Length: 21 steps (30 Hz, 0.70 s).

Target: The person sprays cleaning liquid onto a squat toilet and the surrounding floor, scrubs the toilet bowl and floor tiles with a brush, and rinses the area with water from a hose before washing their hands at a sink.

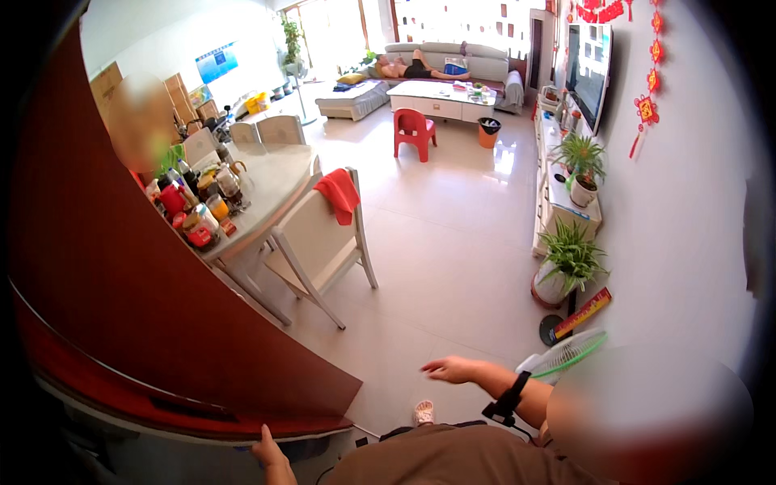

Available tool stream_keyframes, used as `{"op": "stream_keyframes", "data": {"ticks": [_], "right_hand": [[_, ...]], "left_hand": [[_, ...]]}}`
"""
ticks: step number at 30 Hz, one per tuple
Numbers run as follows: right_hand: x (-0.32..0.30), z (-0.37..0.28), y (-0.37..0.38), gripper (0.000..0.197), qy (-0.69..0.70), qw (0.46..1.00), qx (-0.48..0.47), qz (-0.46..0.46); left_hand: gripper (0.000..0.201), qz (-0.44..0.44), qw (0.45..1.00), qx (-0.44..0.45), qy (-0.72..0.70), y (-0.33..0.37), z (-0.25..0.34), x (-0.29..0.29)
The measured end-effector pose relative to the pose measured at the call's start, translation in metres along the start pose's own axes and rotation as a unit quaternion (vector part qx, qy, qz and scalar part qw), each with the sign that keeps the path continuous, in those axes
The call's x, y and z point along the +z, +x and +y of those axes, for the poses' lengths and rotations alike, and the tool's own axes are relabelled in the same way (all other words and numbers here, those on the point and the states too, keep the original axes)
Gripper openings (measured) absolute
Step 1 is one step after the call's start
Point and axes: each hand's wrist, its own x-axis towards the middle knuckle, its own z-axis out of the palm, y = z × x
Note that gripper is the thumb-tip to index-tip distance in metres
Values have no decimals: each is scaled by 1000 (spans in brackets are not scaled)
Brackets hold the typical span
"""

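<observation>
My right hand (450, 370) is held out over the tiled floor, fingers loosely stretched toward the left, with nothing in it. A black strap (511, 399) with a small device is round my right forearm. Low on the left, my left hand (267, 450) is beside the lower edge of a dark red wooden panel (162, 283). One digit of it points up, straight; its other fingers are mostly hidden, and no held object shows. I cannot tell whether this hand touches the panel. My foot in a light sandal (424, 412) shows below my right hand.
A pale chair (319, 238) with a red cloth (339, 194) stands by a dining table (271, 182) crowded with jars. Potted plants (570, 259) and a green-rimmed fan (570, 356) line the right wall. Farther off are a red chair (414, 133), a bin (488, 133) and a person lying on a sofa (485, 61).
</observation>
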Motion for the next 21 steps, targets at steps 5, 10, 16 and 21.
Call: {"op": "stream_keyframes", "data": {"ticks": [5,10,16,21], "right_hand": [[-16,-78,32,31,-40,982,-153,-104],[-40,-38,62,31,-145,981,-71,-107],[-95,9,63,30,-120,990,-16,-70],[-140,55,56,31,-46,997,61,-20]], "left_hand": [[32,-12,998,-5,57,-1,-5,-4],[23,40,993,31,106,8,-31,-8],[36,-52,978,190,70,-38,-20,-36],[32,20,989,114,88,-63,-49,-61]]}}
